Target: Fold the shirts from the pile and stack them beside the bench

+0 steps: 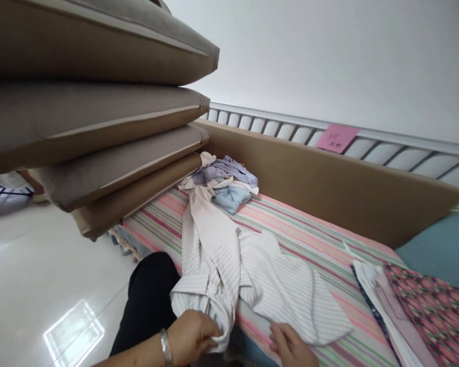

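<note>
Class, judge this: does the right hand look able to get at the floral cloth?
Probably yes: the floral cloth lies uncovered beyond the right hand, and the shirt and folded clothes between lie low.

Room setting around a stack of grey-and-tan cushions [126, 112]. Right of the stack: a long surface covered in striped cloth [286, 224], bounded by a brown panel [309, 178]. Beyond the stack and to its right: a white wall [329, 61] and a slatted rail [286, 133], with a handwritten pink paper note [337, 137] against the rail. Below the stack: a glossy pale floor [84, 265] with a bright rectangular reflection of light [74, 334].
</note>
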{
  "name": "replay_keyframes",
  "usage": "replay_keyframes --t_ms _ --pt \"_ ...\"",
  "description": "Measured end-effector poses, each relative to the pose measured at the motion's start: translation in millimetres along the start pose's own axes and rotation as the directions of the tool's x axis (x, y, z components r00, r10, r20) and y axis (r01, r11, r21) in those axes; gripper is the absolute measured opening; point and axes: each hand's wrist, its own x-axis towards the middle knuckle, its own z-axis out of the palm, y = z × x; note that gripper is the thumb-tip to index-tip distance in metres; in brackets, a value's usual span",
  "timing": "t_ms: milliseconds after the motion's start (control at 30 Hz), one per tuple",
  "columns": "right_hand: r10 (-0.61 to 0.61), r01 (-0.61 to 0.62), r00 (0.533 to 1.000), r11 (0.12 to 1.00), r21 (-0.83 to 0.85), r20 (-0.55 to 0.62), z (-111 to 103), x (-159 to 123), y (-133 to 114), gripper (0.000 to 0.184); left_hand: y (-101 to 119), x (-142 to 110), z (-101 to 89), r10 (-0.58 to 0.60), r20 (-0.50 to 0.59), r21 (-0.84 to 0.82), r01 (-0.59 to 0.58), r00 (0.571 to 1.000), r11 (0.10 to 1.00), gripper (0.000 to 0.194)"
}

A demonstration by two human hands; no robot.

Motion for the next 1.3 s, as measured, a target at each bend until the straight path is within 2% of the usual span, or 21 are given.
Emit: replay_keyframes --t_ms 33,100,167,200,267,400,500,567,633,700,767,833,900,967,1033,1133,1233,1300 --pt "-0.177 0.182 0.983 0.976 -0.123 0.053 11.6 -0.9 -12.6 0.034 0.2 -0.7 -1.1 0.005 0.0 -0.001 -0.005 1.0 1.0 0.023" --pt "-0.441 0.491 0.871 0.808 -0.326 0.218 35.3 0.7 -34.8 0.032 -0.5 -1.4 -2.2 0.016 -0.001 -0.008 -0.016 1.0 1.0 0.024" --pt "-0.536 0.651 0.759 0.607 -0.456 0.37 55.0 6.9 -49.8 0.045 -2.0 -2.4 -2.2 0.021 -0.008 -0.009 -0.021 1.0 1.0 0.024" --pt "-0.54 0.683 0.729 0.532 -0.501 0.421 62.0 11.5 -54.4 0.049 -2.7 -3.5 -2.0 0.02 -0.011 -0.011 -0.02 1.0 1.0 0.024" --pt "-0.514 0.684 0.724 0.448 -0.576 0.459 69.2 22.9 -59.7 0.048 -3.9 -7.1 -1.7 -0.002 -0.018 -0.02 0.001 1.0 1.0 0.025" --pt "-0.45 0.575 0.802 0.4 -0.714 0.394 62.1 47.2 -64.7 0.047 -6.6 -17.8 -7.9 -0.055 -0.022 -0.09 0.053 0.998 0.995 0.023" --pt "-0.405 0.499 0.85 0.416 -0.76 0.336 51.4 58.9 -63.9 0.049 -15.0 -23.0 -26.7 -0.065 -0.068 -0.197 0.05 0.996 0.979 0.021" --pt "-0.385 0.478 0.867 0.459 -0.749 0.317 46.3 63.1 -57.5 0.052 -27.8 -22.1 -46.0 -0.137 -0.168 -0.221 0.098 0.976 0.97 0.022" --pt "-0.38 0.467 0.876 0.513 -0.72 0.297 43.7 65.6 -46.7 0.056 -46.8 -17.2 -65.3 -0.227 -0.295 -0.162 0.186 0.928 0.969 0.022" --pt "-0.382 0.46 0.882 0.566 -0.685 0.277 42.9 67.3 -35.0 0.056 -69.4 -9.3 -78.7 -0.271 -0.35 -0.033 0.277 0.897 0.96 0.028" --pt "-0.399 0.462 0.881 0.608 -0.646 0.255 42.7 68.4 -27.4 0.053 -90.4 -0.1 -83.3 -0.298 -0.285 0.112 0.34 0.911 0.934 0.046" --pt "-0.42 0.465 0.878 0.632 -0.62 0.23 41.3 68.3 -26.8 0.048 -105.8 8.9 -81.0 -0.316 -0.156 0.232 0.346 0.936 0.909 0.063" --pt "-0.415 0.445 0.887 0.652 -0.614 0.202 36.4 66.9 -32.8 0.043 -114.3 16.7 -76.4 -0.307 -0.072 0.302 0.314 0.949 0.9 0.068" --pt "-0.401 0.419 0.9 0.683 -0.598 0.172 26.2 64.7 -41.8 0.039 -118.0 22.8 -72.9 -0.285 -0.061 0.335 0.289 0.956 0.897 0.068" --pt "-0.412 0.395 0.905 0.725 -0.564 0.105 9.6 61.6 -49.6 0.038 -119.7 26.8 -71.4 -0.281 -0.089 0.348 0.294 0.956 0.89 0.072" --pt "-0.443 0.344 0.894 0.78 -0.523 -0.072 -26.0 52.1 -53.7 0.041 -121.9 29.2 -70.9 -0.307 -0.112 0.337 0.327 0.945 0.883 0.077" --pt "-0.444 0.278 0.853 0.83 -0.484 -0.273 -64.4 32.2 -48.9 0.043 -122.5 29.3 -70.5 -0.334 -0.109 0.327 0.351 0.936 0.877 0.076" --pt "-0.433 0.252 0.832 0.852 -0.459 -0.347 -83.1 14.3 -41.8 0.043 -121.2 29.5 -70.4 -0.342 -0.095 0.325 0.353 0.935 0.877 0.076"
